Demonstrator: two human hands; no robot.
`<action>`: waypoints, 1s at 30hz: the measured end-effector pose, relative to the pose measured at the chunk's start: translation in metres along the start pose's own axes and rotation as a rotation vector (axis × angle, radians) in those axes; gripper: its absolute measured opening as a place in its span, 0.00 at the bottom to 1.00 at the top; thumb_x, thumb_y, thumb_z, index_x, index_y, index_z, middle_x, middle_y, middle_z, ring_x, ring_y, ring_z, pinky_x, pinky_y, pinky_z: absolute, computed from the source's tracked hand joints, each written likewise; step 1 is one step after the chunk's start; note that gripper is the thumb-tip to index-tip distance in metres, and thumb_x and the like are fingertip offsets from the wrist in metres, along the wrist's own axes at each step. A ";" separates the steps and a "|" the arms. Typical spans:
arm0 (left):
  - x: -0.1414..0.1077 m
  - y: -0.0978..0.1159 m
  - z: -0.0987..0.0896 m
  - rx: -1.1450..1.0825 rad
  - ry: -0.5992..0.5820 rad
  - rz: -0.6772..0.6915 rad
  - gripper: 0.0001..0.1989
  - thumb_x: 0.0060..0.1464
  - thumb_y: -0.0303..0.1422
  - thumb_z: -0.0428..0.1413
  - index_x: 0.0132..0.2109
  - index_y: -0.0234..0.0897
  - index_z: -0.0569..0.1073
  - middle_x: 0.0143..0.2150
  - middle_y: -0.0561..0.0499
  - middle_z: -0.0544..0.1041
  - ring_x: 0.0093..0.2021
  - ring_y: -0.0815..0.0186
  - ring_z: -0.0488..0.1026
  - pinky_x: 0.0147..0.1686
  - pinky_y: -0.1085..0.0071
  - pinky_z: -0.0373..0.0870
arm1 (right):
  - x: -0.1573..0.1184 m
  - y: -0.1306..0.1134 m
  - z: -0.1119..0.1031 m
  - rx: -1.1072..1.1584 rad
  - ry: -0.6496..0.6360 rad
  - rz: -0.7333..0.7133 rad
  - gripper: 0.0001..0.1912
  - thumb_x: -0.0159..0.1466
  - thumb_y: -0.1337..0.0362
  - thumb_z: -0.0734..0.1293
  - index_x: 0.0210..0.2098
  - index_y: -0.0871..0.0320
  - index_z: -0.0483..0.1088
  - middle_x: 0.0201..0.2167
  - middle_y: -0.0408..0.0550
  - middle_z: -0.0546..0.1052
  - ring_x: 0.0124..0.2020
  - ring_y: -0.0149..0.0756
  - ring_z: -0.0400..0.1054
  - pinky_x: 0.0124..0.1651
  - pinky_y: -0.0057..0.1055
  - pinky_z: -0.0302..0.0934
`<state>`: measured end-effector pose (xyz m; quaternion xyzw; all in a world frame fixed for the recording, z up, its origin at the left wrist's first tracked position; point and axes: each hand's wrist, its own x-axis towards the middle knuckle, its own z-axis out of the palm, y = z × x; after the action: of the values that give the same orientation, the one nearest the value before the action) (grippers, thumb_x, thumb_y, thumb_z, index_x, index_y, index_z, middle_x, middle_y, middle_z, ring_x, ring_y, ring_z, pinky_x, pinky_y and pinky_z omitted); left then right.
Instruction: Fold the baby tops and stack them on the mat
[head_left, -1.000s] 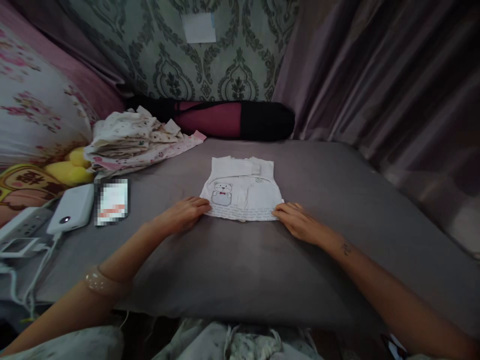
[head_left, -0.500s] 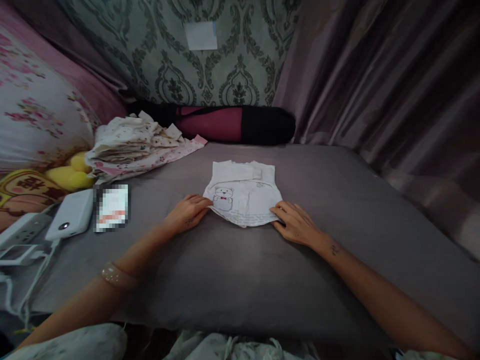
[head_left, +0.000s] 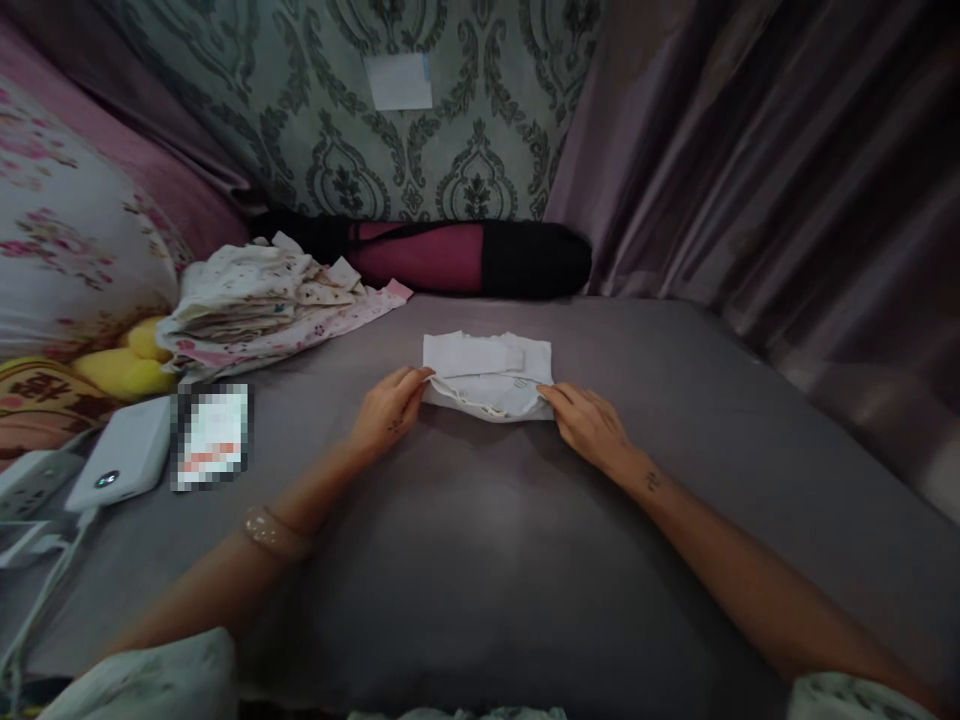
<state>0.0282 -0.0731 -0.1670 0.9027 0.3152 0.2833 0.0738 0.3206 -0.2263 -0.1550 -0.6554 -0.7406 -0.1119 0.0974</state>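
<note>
A small white baby shirt [head_left: 480, 358] lies on the grey sheet in front of me, its lower part turned up toward the collar end. My left hand [head_left: 392, 405] pinches the shirt's left edge between thumb and fingers. At the opposite edge, my right hand [head_left: 589, 420] grips the cloth in the same way. Between the hands the near fold bulges slightly, and little of the printed front shows. A bracelet [head_left: 276, 530] circles my left forearm.
A pile of folded baby clothes [head_left: 247, 300] sits at the back left, beside a yellow plush toy [head_left: 131, 368]. Nearer are a white power bank [head_left: 124, 455], a power strip [head_left: 37, 485] and a pixelated item [head_left: 214, 440]. A black and maroon roll [head_left: 480, 258] lies along the wall.
Both hands have moved away from me, carrying the shirt's lower edge up and over. The bear print is now covered, and the shirt looks shorter. The view has shifted slightly.
</note>
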 end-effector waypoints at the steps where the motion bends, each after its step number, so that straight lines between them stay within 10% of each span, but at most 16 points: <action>1: 0.006 -0.001 0.003 -0.001 0.030 -0.011 0.18 0.66 0.33 0.40 0.56 0.40 0.68 0.43 0.46 0.74 0.44 0.63 0.73 0.45 0.68 0.69 | 0.007 0.002 0.000 -0.007 0.015 0.012 0.23 0.67 0.74 0.53 0.58 0.57 0.64 0.46 0.53 0.74 0.45 0.42 0.68 0.49 0.36 0.60; 20: 0.099 -0.059 0.070 0.049 0.037 -0.222 0.19 0.65 0.33 0.39 0.55 0.38 0.68 0.46 0.42 0.73 0.44 0.59 0.72 0.45 0.64 0.67 | 0.108 0.056 0.049 -0.043 -0.032 0.260 0.24 0.68 0.72 0.52 0.60 0.53 0.63 0.47 0.56 0.72 0.48 0.43 0.69 0.50 0.39 0.61; 30: 0.097 -0.089 0.085 -0.045 0.007 -0.552 0.19 0.59 0.42 0.50 0.53 0.36 0.67 0.35 0.42 0.77 0.38 0.55 0.76 0.38 0.60 0.70 | 0.113 0.075 0.075 0.292 -0.026 0.729 0.22 0.66 0.58 0.59 0.56 0.64 0.65 0.44 0.61 0.77 0.46 0.47 0.72 0.43 0.37 0.64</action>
<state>0.0911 0.0610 -0.2204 0.7798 0.5432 0.2624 0.1672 0.3819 -0.0887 -0.1907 -0.8561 -0.4685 0.0451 0.2136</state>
